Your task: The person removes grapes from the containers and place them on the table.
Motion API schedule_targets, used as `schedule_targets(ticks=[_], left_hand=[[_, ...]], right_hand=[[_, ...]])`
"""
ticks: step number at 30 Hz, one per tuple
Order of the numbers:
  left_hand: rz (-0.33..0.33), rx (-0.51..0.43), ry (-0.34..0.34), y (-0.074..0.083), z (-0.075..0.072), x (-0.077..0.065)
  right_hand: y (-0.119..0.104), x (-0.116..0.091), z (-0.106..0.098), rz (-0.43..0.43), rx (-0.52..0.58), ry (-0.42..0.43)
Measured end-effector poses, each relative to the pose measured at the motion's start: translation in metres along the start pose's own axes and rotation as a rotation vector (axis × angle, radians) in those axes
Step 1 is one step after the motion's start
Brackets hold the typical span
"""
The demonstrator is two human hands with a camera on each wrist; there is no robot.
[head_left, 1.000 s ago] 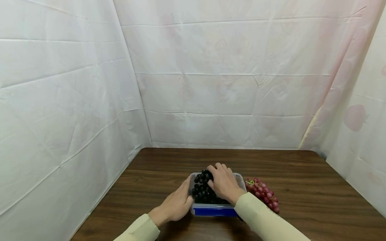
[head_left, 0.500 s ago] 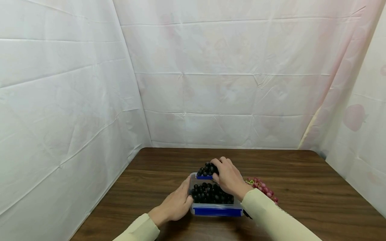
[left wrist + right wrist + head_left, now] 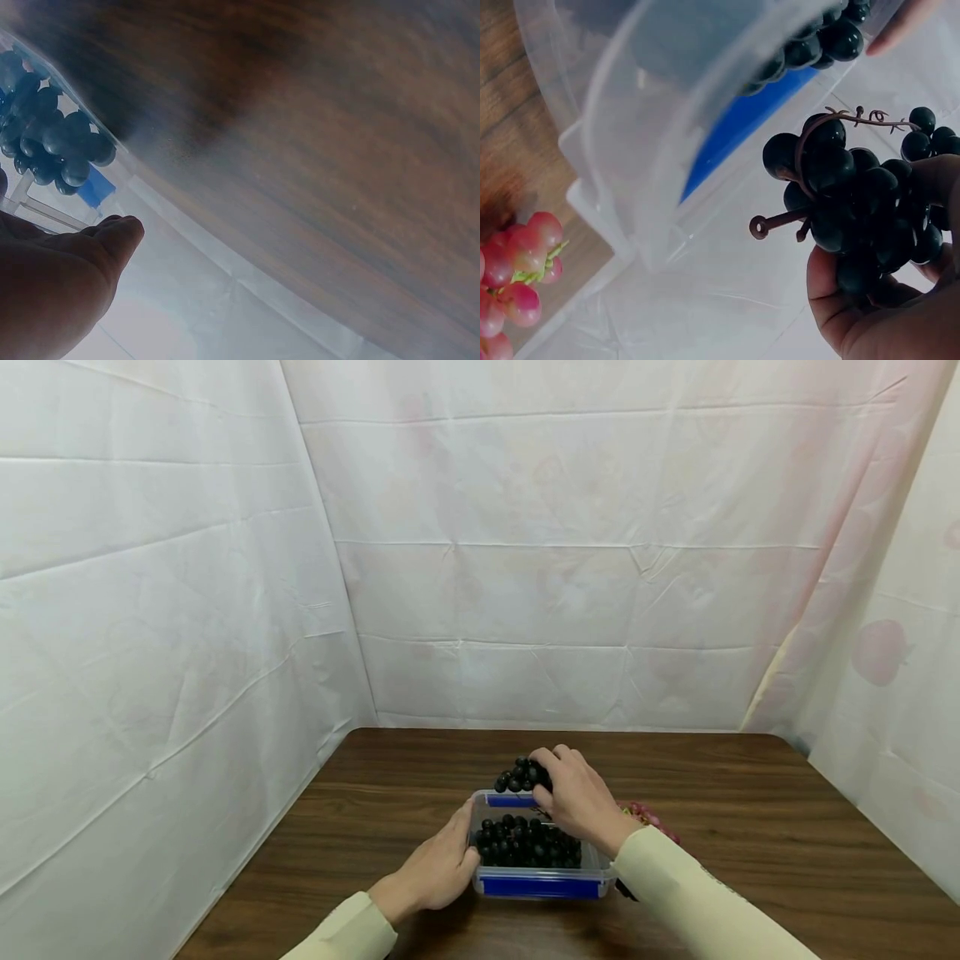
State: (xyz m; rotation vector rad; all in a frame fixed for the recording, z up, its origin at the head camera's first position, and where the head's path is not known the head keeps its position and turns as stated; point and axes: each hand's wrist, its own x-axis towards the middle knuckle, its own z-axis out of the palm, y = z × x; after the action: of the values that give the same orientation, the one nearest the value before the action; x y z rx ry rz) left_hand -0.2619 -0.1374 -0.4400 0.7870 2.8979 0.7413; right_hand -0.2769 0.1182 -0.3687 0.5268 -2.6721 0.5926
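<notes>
My right hand point(image 3: 573, 797) grips a bunch of black grapes point(image 3: 517, 775), raised over the back of a clear plastic box point(image 3: 592, 860) with blue clips. A brown stem with a curling tendril sticks out of this bunch point(image 3: 855, 202) in the right wrist view. More black grapes point(image 3: 521, 845) lie inside the box, toward its front. Along the box's left wall rests my left hand point(image 3: 435, 864), its fingers straight and touching the side. The left wrist view catches part of that hand point(image 3: 67, 281) beside the box.
A bunch of red grapes point(image 3: 651, 817) lies on the dark wooden table point(image 3: 750, 827) right of the box, partly behind my right forearm. Some small dark thing point(image 3: 624, 890) shows at the box's front right corner. White cloth point(image 3: 540, 593) hangs behind and at both sides.
My right hand has lifted the bunch of black grapes up out of the box and moved slightly back and right. The left hand and the box have stayed in place.
</notes>
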Motion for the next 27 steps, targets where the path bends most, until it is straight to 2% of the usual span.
schedule_targets(ticks=[12, 27], left_hand=[[0.000, -0.010, 0.002, -0.001, 0.001, 0.000], [0.005, -0.015, 0.001, -0.001, 0.001, 0.000]], right_hand=[[0.005, -0.003, -0.012, 0.007, 0.000, 0.027], [0.016, -0.007, -0.030, 0.060, -0.030, 0.037]])
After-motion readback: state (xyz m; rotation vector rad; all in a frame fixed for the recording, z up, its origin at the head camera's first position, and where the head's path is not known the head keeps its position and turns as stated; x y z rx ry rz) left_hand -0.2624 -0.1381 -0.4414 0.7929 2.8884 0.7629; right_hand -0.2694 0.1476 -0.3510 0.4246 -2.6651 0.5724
